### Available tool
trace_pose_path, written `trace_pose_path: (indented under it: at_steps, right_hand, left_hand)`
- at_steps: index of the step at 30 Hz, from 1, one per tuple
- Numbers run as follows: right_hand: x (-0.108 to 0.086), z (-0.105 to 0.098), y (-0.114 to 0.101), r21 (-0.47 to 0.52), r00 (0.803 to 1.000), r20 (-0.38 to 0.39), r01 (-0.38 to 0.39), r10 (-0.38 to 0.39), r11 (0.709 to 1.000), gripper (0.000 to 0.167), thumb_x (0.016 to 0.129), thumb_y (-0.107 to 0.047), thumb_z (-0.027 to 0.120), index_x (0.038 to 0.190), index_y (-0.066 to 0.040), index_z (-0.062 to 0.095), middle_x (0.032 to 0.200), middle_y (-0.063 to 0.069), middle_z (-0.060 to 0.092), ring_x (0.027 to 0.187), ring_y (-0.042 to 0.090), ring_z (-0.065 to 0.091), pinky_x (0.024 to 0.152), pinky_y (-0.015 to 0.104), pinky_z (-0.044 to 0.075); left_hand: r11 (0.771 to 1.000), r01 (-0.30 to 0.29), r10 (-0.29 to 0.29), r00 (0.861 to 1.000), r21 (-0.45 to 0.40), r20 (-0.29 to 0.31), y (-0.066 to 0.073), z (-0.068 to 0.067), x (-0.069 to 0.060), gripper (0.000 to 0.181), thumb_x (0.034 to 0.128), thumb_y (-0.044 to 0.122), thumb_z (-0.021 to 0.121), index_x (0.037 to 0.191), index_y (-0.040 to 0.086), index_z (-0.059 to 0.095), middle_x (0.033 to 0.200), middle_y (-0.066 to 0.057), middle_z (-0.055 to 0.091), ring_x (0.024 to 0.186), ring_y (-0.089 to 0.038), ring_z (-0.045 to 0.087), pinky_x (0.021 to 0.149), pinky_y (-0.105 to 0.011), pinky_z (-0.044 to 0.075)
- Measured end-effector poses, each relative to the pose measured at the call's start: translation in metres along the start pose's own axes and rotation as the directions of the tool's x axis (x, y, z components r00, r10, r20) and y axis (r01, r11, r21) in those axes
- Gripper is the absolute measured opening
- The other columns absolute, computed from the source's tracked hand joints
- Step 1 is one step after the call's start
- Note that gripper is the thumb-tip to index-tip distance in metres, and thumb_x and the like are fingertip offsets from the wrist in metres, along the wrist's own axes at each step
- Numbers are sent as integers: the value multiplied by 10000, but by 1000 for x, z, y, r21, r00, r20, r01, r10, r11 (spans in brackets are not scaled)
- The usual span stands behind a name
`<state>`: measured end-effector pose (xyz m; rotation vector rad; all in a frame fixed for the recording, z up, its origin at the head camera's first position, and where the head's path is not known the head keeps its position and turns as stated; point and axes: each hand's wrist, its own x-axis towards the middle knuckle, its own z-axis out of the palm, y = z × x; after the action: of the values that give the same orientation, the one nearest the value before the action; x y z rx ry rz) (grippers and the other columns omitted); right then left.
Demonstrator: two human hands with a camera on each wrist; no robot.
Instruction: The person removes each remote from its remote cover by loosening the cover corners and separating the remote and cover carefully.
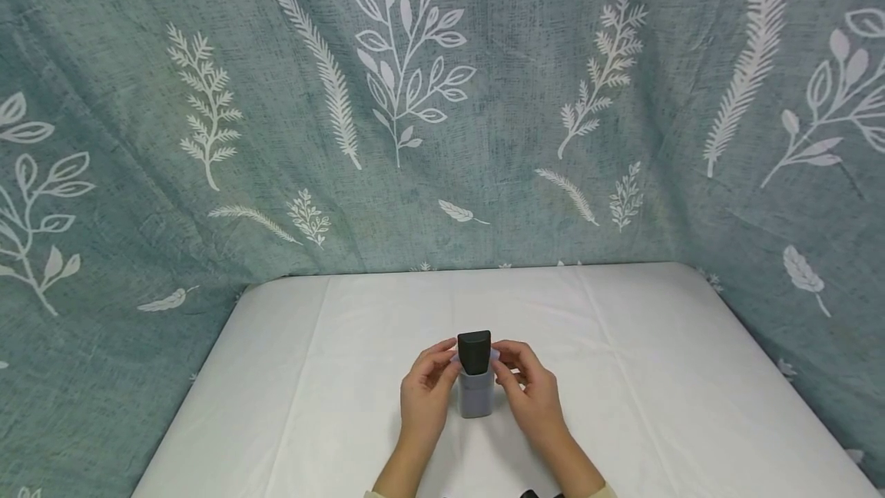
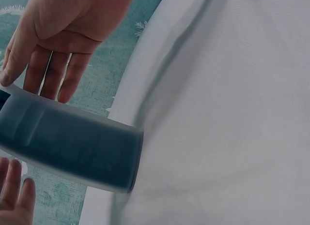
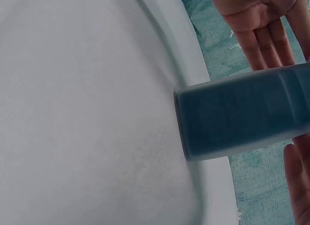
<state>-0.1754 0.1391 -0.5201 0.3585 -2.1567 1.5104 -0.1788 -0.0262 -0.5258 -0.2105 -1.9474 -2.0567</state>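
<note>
Both sides of grey container pinched near its top: left hand at its left, right hand at its right, neither nearer; container upright over white table, long axis vertical.

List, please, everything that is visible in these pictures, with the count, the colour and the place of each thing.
Container: one, grey (bluish in the wrist views), between the two hands.
Block-shaped piece: one, black, at the container's top.
Tablecloth: one, white, spread beneath the hands.
Leaf-print fabric: count of pieces unclear, teal with white leaves and sprigs, behind the tablecloth and along both sides.
Cropped part: at least one, black, bottom edge of the head view; cannot tell what it is.
Sleeves: two, cream, bottom edge of the head view.
Left hand: one, bare, pinching the container's upper left side.
Right hand: one, bare, pinching its upper right side.
</note>
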Motion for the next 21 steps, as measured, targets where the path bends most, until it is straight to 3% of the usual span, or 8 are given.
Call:
trace_pose_path:
  at_steps: [3,10,16,21]
  right_hand:
    - [1,-1,-1,10,1000,-16,-8,8,1000,224,912,-38,698,1120,-108,651,1009,40,752,875,6,675,638,237,585]
    - [6,-2,-3,15,999,-37,-23,23,1000,230,890,0,713,1084,-113,665,973,39,751,834,11,674,611,216,575]
    - [15,-1,-7,-8,997,-73,-41,41,999,232,873,44,708,1073,-68,671,940,89,747,802,16,661,591,188,558]
    - [16,-3,-4,23,996,-63,-56,57,998,206,888,3,714,1055,-111,677,932,52,749,801,26,667,583,191,563]
  left_hand:
    - [999,-28,29,999,35,-29,2,1,1,135,876,145,749,996,83,755,1154,-75,689,1032,-84,669,895,-205,569]
    - [996,-31,39,995,89,-88,8,4,7,119,841,112,783,958,132,785,989,-37,739,949,-82,690,793,-200,593]
    - [992,-27,40,994,125,-105,11,8,14,111,846,146,786,957,156,790,966,5,755,921,-115,706,796,-218,596]
    - [990,-14,30,994,140,-110,11,10,14,116,839,121,785,953,142,789,973,-9,756,931,-128,705,806,-237,599]
